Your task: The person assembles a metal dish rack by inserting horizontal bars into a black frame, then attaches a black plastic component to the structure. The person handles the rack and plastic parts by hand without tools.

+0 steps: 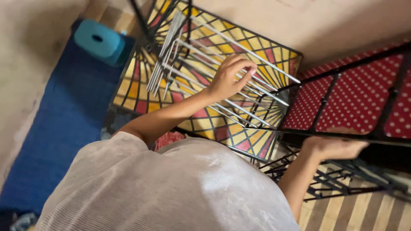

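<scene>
Metal rods: a loose fan of thin silver rods lying on the yellow-and-red patterned panel, far centre of the scene. Long axes run from far-left down to near-right, converging in a bundle at the far-left end. Left hand is right on them, fingers curled narrow around one or two rods mid-length; which ones exactly is hard to tell. Right hand is well apart to the near right, laid flat on the black metal frame beside the red dotted fabric, gripping nothing. Left hand is the nearer. Blue mat lies left.
</scene>
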